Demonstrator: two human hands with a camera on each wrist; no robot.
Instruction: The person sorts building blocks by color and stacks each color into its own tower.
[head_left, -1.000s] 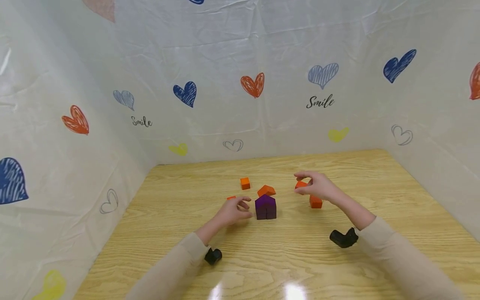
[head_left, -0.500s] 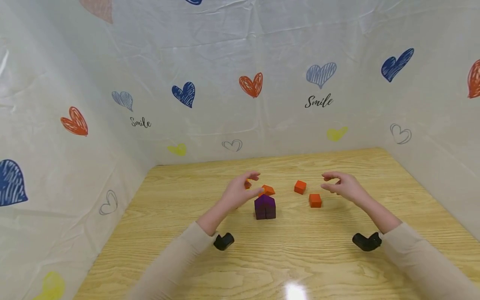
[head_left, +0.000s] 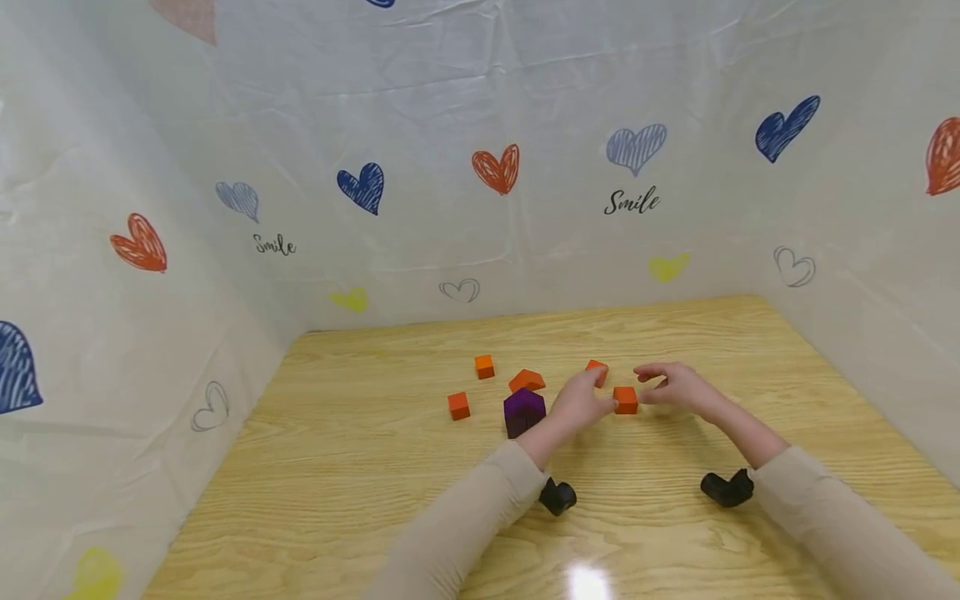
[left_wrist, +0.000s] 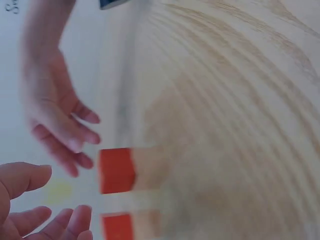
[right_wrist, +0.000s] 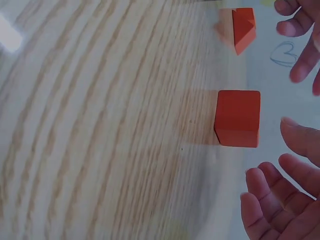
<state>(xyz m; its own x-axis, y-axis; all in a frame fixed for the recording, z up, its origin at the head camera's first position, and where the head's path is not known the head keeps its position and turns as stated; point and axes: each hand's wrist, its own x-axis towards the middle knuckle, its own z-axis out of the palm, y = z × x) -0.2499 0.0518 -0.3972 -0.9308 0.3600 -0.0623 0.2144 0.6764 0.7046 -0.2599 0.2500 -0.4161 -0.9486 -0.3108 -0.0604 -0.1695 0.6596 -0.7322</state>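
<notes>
My left hand (head_left: 579, 403) hovers between the purple house-shaped block pile (head_left: 523, 412) and a red cube (head_left: 626, 400), thumb tip close to the cube's left side. Across from it, my right hand (head_left: 677, 388) hangs with fingers spread and thumb near the cube's right side. In the right wrist view the red cube (right_wrist: 237, 117) stands apart from the right hand (right_wrist: 287, 200), which holds nothing. A second red cube (head_left: 597, 370) sits just behind, partly covered by the left fingers. The left wrist view also shows the left hand (left_wrist: 42, 215) holding nothing.
An orange cube (head_left: 484, 367) and a red-orange cube (head_left: 459, 406) lie left of the purple pile. Behind the pile lies an orange prism-like block (head_left: 527, 380). The wooden table (head_left: 337, 467) is bounded by a white curtain (head_left: 420, 242) printed with hearts.
My left hand has swept right, from beside the purple pile, past it, to the red cube. The right hand left the rear red cube, moved right, then came down slightly toward the nearer one.
</notes>
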